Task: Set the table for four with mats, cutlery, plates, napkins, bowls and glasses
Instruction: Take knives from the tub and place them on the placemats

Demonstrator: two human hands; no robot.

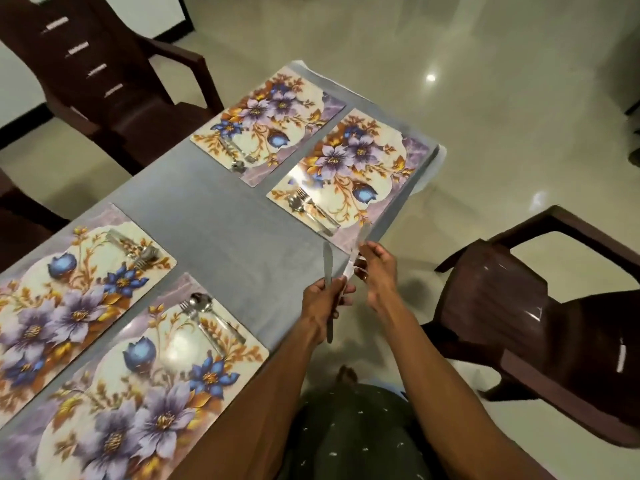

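Observation:
Four floral mats lie on the grey table point(221, 220): far left mat point(273, 123), far right mat point(356, 168), near left mat point(69, 292), near right mat point(145, 375). Each mat carries a fork and spoon, such as the pair point(308, 206) on the far right mat. My left hand point(322, 303) grips a bundle of table knives point(328, 271) over the table's right edge. My right hand point(377, 271) pinches one knife point(356, 251) at its handle, its blade pointing toward the far right mat.
Brown plastic chairs stand around the table: one at the right point(540, 313), one at the far left point(104, 64), part of another at the left edge point(20, 220). The floor point(485, 98) is glossy pale tile.

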